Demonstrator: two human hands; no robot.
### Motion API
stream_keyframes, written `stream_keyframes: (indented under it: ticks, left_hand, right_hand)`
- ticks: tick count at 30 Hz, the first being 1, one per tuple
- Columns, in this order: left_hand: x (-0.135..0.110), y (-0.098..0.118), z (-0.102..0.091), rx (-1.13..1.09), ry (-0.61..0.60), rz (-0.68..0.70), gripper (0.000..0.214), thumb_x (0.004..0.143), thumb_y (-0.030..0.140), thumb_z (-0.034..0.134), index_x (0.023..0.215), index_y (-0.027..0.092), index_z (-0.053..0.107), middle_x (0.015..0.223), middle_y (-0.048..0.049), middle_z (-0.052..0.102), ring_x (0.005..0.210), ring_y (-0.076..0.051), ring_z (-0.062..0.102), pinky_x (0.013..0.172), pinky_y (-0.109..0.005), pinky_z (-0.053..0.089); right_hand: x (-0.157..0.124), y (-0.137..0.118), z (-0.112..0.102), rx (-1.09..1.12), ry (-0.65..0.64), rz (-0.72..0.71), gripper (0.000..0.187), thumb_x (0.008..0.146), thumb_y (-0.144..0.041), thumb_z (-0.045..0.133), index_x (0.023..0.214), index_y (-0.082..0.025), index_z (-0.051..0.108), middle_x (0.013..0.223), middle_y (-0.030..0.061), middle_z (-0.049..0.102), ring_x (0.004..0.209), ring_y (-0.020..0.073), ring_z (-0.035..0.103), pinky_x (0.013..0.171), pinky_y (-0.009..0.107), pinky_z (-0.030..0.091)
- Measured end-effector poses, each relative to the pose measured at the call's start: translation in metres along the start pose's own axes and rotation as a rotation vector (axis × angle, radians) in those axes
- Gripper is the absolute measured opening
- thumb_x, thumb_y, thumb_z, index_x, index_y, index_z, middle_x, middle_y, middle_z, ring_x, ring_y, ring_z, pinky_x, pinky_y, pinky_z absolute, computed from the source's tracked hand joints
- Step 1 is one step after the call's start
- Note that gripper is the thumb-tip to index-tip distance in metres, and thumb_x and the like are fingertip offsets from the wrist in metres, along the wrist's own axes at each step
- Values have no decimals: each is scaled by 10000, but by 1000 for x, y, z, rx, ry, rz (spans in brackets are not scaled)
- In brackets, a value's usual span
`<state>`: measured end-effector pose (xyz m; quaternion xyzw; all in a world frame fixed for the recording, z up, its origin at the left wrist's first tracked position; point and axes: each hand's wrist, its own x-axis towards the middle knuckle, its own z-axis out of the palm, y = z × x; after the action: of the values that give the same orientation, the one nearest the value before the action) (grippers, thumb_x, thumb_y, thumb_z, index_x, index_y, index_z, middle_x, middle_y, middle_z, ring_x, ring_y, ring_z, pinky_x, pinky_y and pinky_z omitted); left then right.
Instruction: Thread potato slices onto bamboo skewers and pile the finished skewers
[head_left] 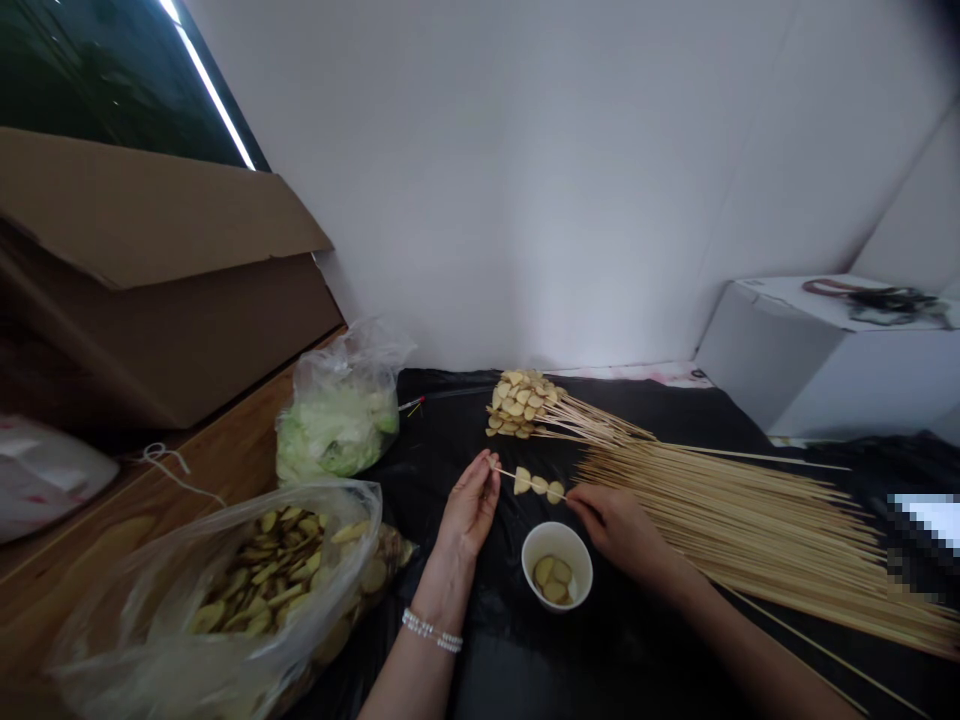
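My left hand (469, 510) pinches the tip end of a thin bamboo skewer (510, 474) that carries three pale potato slices (537, 485). My right hand (619, 530) grips the same skewer's other end, fingers curled round it. Both hands hover over a black plastic sheet (450, 440). Just below the skewer stands a small white paper cup (557, 563) with a few potato slices inside. A bracelet sits on my left wrist.
A pile of filled skewers (525, 403) lies behind the hands. Many bare bamboo skewers (750, 520) fan out to the right. A clear bag of potato slices (255, 580), a bag of lettuce (337, 425), a cardboard box (150, 270) and a white box (825, 350) surround the spot.
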<state>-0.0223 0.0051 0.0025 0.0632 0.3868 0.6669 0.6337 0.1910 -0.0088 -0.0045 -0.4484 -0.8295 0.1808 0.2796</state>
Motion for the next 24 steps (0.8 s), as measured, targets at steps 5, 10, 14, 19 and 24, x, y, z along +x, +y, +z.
stream_keyframes:
  ticks: [5,10,14,19,24]
  left_hand:
    - [0,-3,0,1,23,30,192,807,-1,560,941,91,661,858,-88,713,710,-99,676,666,-155,553]
    - [-2,-10,0,36,39,96,171,795,2,579,886,107,679,852,-83,719,732,-103,677,683,-158,547]
    - [-4,-15,2,56,63,232,166,773,-11,604,861,103,685,854,-86,719,772,-111,678,719,-168,543]
    - [-2,-13,1,14,75,133,172,786,-7,589,896,95,674,855,-86,718,677,-86,666,623,-144,540]
    - [0,-7,1,-13,65,7,143,822,35,564,908,98,659,819,-69,715,589,-67,641,516,-118,516]
  right_hand:
    - [0,-1,1,10,-21,11,279,921,-276,378,810,-199,622,770,40,666,729,171,608,667,269,401]
    - [-1,-1,4,25,-22,15,284,918,-261,380,799,-192,628,763,44,669,723,168,610,665,269,399]
    - [0,-1,6,31,-29,9,293,920,-263,373,810,-189,634,752,41,669,709,163,611,654,263,398]
    - [0,0,6,29,-31,6,285,920,-262,384,819,-185,639,767,40,672,727,163,614,666,259,399]
    - [0,-2,3,30,-20,19,267,915,-258,397,821,-193,637,775,36,677,730,165,617,665,255,397]
